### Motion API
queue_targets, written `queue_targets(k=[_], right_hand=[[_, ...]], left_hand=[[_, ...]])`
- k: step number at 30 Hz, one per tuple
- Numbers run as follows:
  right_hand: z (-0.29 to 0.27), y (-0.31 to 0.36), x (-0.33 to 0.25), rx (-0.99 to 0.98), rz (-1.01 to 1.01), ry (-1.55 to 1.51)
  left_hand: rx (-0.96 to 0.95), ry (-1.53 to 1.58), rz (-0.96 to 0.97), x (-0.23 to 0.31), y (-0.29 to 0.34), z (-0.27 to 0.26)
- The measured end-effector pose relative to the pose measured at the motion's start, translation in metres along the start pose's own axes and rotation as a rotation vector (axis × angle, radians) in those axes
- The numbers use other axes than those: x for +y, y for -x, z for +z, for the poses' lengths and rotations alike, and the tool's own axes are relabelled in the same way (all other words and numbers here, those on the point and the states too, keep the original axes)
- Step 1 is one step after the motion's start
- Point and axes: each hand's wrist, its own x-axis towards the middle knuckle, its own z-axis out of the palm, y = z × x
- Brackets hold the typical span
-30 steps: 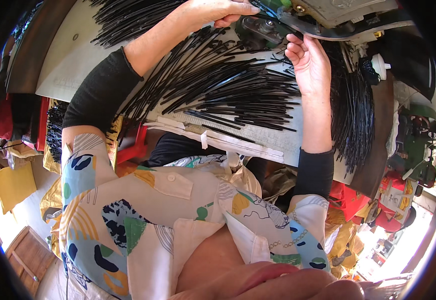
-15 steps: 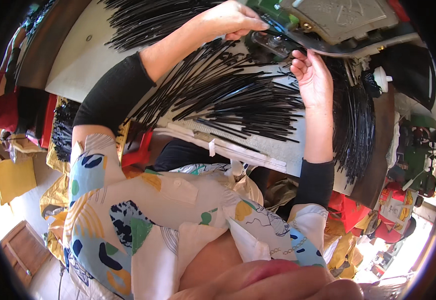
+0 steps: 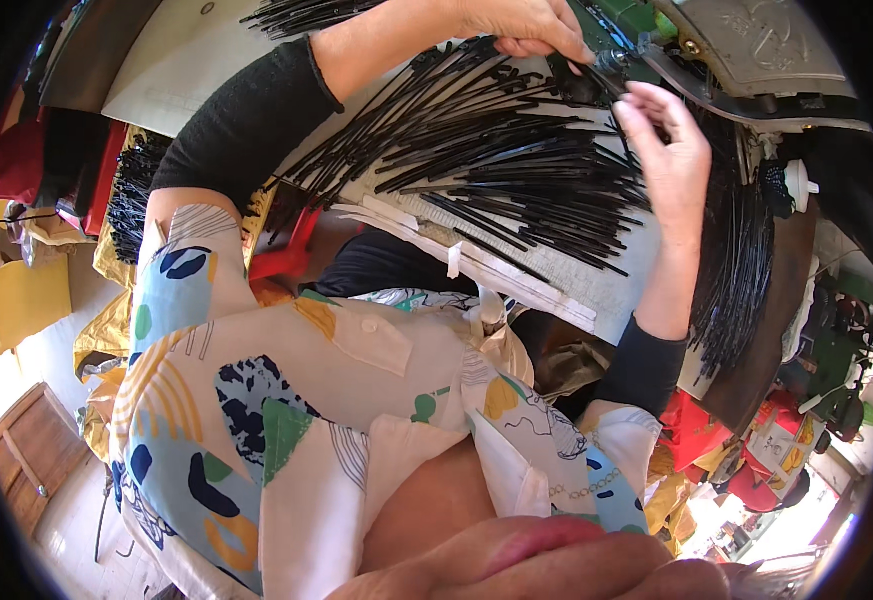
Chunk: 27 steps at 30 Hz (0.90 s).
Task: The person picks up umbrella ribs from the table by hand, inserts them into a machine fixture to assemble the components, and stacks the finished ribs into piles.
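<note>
My left hand (image 3: 542,28) reaches to the machine's near side, its thumb and fingers pinched on a thin black strip (image 3: 605,80). That strip runs slantwise toward my right hand (image 3: 669,150), whose thumb and forefinger close around its other end; the remaining fingers curl loosely. Just beyond both hands is a green and grey machine (image 3: 767,45) that looks like a sewing machine, with a small metal fitting beside my left fingertips. Below the hands lies a fanned pile of thin black strips (image 3: 517,170) on the pale tabletop (image 3: 167,75). Fingers partly hide the strip's ends.
More black strips (image 3: 732,270) hang over the table's right edge, near a white-capped object (image 3: 799,185). Another bundle of strips (image 3: 137,185) stands at the left. White strips (image 3: 467,262) line the table's near edge. Red fabric or bags (image 3: 692,430) lie below right.
The view has shifted, so the table and machine appear farther right. My hands have drawn closer together, and my right hand has turned, its fingers now bent toward the left hand.
</note>
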Motion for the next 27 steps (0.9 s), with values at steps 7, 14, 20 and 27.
queue_targets(k=[7, 14, 20, 27], right_hand=[[0.003, 0.007, -0.001, -0.04, -0.026, 0.189], [0.0, 0.008, -0.012, -0.24, 0.231, -0.02], [0.0, 0.01, -0.013, -0.317, 0.273, -0.164], [0.006, 0.014, -0.02, -0.407, 0.373, -0.329]], left_hand=[[0.112, 0.009, -0.004, 0.008, 0.012, -0.013], [0.43, -0.974, 0.09, -0.016, 0.0, -0.01], [0.393, -0.927, 0.086, -0.006, 0.003, -0.014], [0.191, -0.075, 0.016, 0.003, 0.008, -0.005]])
